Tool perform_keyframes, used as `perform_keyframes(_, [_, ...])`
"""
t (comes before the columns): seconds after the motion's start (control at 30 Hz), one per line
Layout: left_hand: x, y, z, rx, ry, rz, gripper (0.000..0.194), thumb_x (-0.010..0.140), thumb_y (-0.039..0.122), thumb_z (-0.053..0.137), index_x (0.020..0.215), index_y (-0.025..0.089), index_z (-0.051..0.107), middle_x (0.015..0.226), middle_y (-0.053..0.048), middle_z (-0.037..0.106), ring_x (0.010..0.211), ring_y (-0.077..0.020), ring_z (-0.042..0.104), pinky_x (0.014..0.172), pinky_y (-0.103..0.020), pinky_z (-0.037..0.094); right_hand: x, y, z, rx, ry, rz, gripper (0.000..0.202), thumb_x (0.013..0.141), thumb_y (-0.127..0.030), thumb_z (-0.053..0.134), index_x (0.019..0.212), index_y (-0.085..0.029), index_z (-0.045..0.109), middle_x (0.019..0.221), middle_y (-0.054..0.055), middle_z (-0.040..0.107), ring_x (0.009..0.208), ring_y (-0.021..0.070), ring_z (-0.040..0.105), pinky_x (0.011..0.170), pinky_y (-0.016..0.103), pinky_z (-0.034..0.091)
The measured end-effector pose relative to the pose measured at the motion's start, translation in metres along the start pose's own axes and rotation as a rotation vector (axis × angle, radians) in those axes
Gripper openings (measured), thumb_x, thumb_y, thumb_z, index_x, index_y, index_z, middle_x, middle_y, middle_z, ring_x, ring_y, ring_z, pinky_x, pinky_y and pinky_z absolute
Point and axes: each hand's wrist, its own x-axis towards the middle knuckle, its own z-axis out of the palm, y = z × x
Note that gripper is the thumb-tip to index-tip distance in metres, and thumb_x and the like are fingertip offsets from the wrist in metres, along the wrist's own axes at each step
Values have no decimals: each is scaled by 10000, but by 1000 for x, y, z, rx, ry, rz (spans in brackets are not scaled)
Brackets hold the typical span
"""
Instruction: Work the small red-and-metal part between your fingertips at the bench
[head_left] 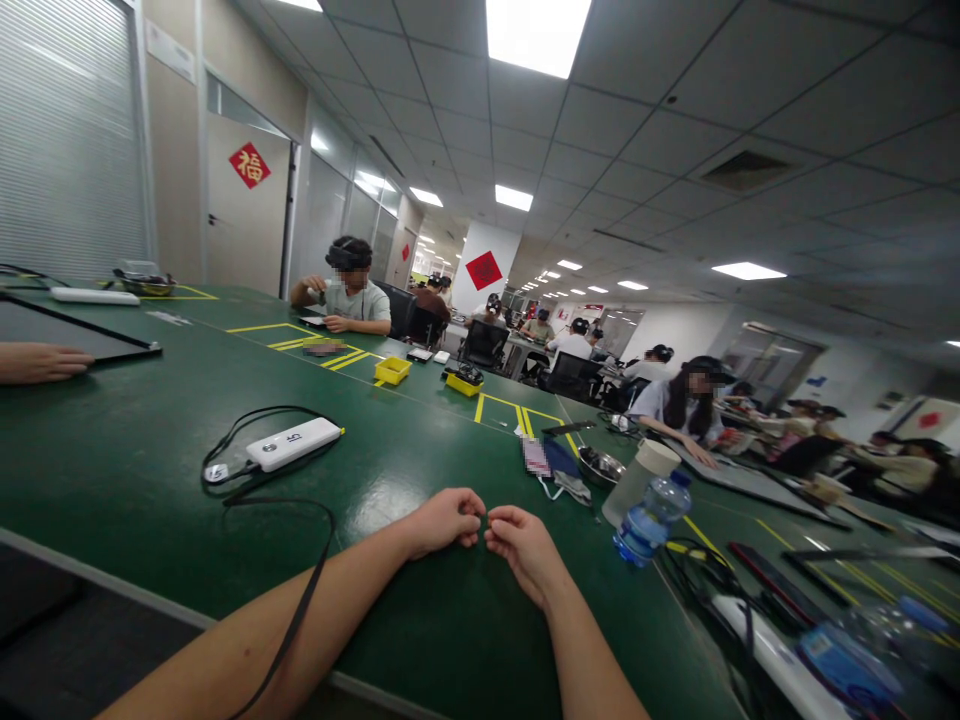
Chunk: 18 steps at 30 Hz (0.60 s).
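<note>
My left hand (448, 520) is closed, its fingers curled toward the thumb just above the green table (405, 430). Facing it, my right hand (521, 548) holds thumb and forefinger pressed together. The fingertips of both hands almost meet, with a narrow gap between them. If anything lies in either pinch, it is too small or hidden to make out. A black cable (319, 570) runs over my left forearm to a white power bank (294, 444) lying on the table to the left.
On the right stand a blue-labelled water bottle (652, 522), a pale tumbler (639, 482) and a metal bowl (600, 466). Yellow trays (391, 371) sit farther back. A co-worker (352, 300) sits across the table; another person's hand (45, 363) rests on a dark-framed panel at left.
</note>
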Motion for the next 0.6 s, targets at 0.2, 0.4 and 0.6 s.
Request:
perform_keyframes(0.2, [3, -6, 0, -14, 9, 5, 223, 667, 149, 539, 889, 130, 539, 711, -1, 578, 534, -94, 567, 530, -223, 455, -1, 0, 0, -13, 3, -2, 230, 610, -214, 738, 801, -133, 639, 680, 18, 621, 618, 125, 612, 616, 255, 488])
perform_keyframes(0.4, [2, -4, 0, -66, 31, -13, 298, 608, 109, 592, 899, 137, 535, 767, -2, 588, 552, -84, 570, 557, -217, 461, 0, 1, 2, -1, 8, 4, 221, 583, -186, 741, 766, -136, 627, 731, 27, 641, 641, 130, 628, 643, 266, 507])
perform_keyframes(0.6, [4, -8, 0, -111, 27, -14, 304, 632, 119, 601, 926, 136, 530, 740, -6, 601, 583, -95, 583, 595, -233, 470, 0, 0, 3, 0, 6, -5, 203, 594, -184, 735, 765, -133, 637, 743, 46, 660, 653, 141, 643, 667, 276, 514])
